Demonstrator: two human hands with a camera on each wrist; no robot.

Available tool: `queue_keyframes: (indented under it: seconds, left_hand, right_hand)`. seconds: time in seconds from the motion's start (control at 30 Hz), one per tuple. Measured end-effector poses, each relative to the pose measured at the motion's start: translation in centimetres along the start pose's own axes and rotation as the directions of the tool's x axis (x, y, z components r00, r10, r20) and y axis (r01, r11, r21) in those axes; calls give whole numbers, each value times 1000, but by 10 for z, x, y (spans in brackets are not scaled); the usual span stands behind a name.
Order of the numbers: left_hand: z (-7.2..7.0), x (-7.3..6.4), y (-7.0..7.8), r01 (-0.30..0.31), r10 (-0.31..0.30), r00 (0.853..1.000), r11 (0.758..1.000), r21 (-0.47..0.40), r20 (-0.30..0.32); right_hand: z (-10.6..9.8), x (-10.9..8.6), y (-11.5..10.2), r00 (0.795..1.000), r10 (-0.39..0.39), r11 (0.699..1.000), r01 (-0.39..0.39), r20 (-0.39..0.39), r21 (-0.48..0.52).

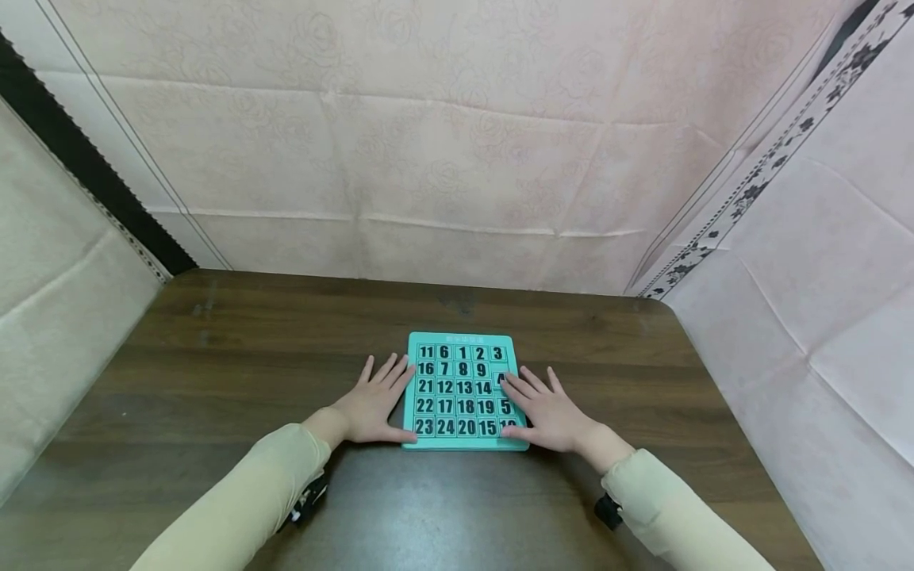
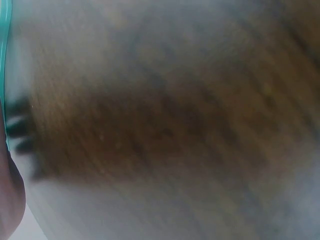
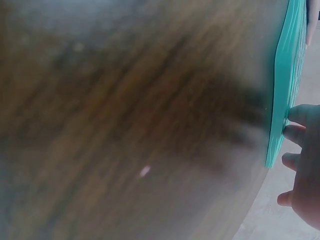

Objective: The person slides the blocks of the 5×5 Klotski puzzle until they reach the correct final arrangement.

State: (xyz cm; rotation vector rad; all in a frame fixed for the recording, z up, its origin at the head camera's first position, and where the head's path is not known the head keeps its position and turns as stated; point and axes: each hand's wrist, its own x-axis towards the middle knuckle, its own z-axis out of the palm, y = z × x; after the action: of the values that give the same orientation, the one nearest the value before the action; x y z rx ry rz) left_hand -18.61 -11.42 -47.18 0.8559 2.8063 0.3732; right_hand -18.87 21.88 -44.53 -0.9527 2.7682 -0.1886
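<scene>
A turquoise number sliding puzzle [image 1: 464, 408] lies flat on the table, black numbers on its square tiles. My left hand [image 1: 370, 406] spreads its fingers along the puzzle's left side, fingertips at the rim and thumb over the lower left corner. From the other side, my right hand [image 1: 553, 416] reaches over the right column with fingers extended, partly hiding a few tiles there. In the left wrist view only a sliver of the puzzle's edge [image 2: 4, 50] shows. The right wrist view has the puzzle's side [image 3: 285, 75] with the right fingers [image 3: 295, 134] at it.
The dark wood-grain table [image 1: 286, 333] extends around the puzzle. Pale patterned cloth [image 1: 443, 159] hangs behind the far edge, with more white cloth [image 1: 821, 333] at the right and left. A black band [image 1: 86, 159] runs down the left side.
</scene>
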Motion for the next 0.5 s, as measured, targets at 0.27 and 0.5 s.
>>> queue_keyframes:
  seconds: [0.27, 0.5]
  left_hand:
    - [0, 0, -1, -3, 3, 1000, 1000, 3, -2]
    - [-1, -1, 0, -3, 3, 1000, 1000, -3, 3]
  right_hand:
    - [-1, 9, 3, 1000, 28, 1000, -28, 8, -5]
    - [-3, 14, 4, 998, 50, 999, -50, 36, -4]
